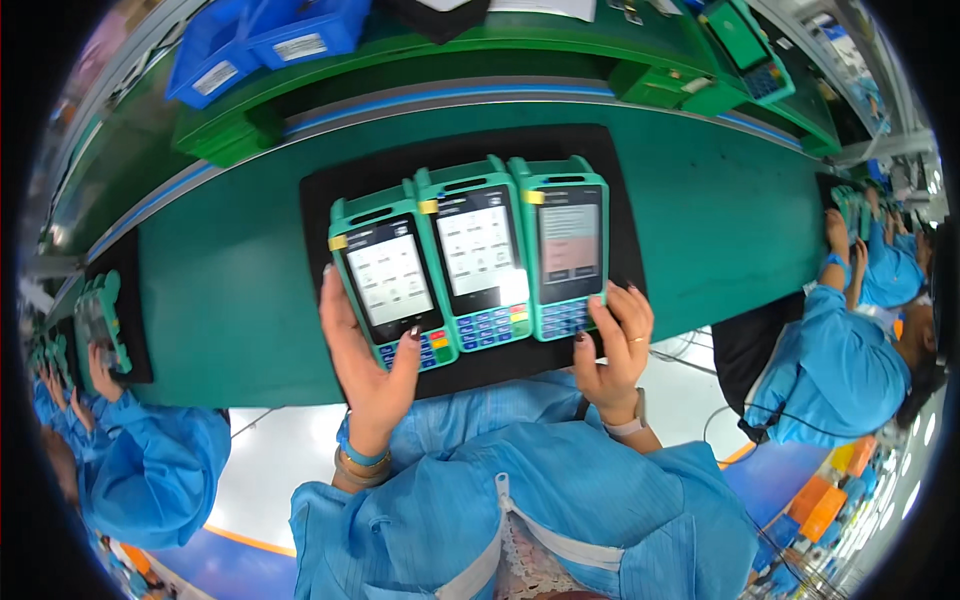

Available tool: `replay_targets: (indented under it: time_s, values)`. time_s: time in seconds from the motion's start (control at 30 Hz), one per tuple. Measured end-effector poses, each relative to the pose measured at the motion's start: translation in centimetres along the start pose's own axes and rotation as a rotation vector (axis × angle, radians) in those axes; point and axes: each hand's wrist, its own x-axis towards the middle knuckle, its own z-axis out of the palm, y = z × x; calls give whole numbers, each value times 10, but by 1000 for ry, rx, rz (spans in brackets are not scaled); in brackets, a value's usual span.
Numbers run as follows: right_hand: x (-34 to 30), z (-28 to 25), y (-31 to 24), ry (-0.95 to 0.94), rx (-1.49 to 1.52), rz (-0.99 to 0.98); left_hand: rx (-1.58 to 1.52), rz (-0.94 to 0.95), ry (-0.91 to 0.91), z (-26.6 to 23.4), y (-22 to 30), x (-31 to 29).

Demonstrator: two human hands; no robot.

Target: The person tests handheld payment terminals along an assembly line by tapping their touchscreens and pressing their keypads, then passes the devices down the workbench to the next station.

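Three green card payment terminals stand side by side, slightly tilted, on a black mat (625, 220). The left terminal (385, 280) and the middle terminal (480, 240) have lit white screens with icons; the right terminal (570, 240) shows a greyish screen with a pinkish band. My left hand (370, 370) grips the left terminal, its thumb over the keypad and its fingers along the left side. At the right terminal's lower right corner, my right hand (615, 360) has a fingertip on the keypad. Its thumb is apart from that finger, by the lower edge.
A green shelf (470, 40) runs behind the bench (220, 290), with blue bins (300, 40) at its left and another terminal (745, 50) at its right. Co-workers in blue sit on the left (150, 460) and right (840, 350), terminals before them.
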Motion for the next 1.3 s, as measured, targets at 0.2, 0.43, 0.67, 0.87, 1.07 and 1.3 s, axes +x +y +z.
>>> replay_targets:
  time_s: [0.2, 0.43, 0.67, 0.87, 1.07, 1.3]
  values:
    - [5, -19, -2, -110, -49, 14, 400, 318, 23, -13, 3, -5]
    - [59, 8, -45, -205, -62, -164, 879, 347, 60, -5, 24, 1]
    - [84, 32, -67, -317, -128, -139, 791, 425, 114, -17, 14, -3]
    - [66, 9, -41, -194, -161, -117, 788, 417, 78, -18, 9, -6]
    - [65, 9, -34, -183, -119, -138, 823, 378, -21, -9, 22, -1]
    - [67, 12, -44, -193, -65, -190, 845, 380, -18, 0, 24, 4]
